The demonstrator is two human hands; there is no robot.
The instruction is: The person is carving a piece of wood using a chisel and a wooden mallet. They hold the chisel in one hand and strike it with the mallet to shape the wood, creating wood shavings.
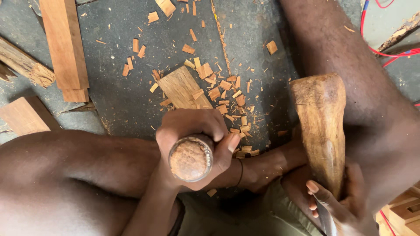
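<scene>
At the near edge of the dark, gritty floor (131, 100), between the person's bent legs, the left hand (192, 131) is wrapped tight around a round wooden tool handle with a battered, reddish-brown end face ringed by a metal band (191, 158); fingers curl over the far side and the thumb presses along the right of it. The tool's working end is hidden under the hand. To the right, the right hand (337, 205) is closed around the narrow end of a club-shaped mallet of pale brown wood (321, 126), whose thick head points away from the person and lies apart from the handle's end face. Just beyond the left hand lies a flat, light brown wooden piece (180, 88), partly covered by the knuckles. Small reddish wood chips (227, 96) are scattered around it, thickest to its right. Farther off, toward the far left corner of the floor, a long squared plank of reddish wood (64, 48) lies beside a rough, splintered log (24, 64). Red wires (385, 54) trail at the far right.
</scene>
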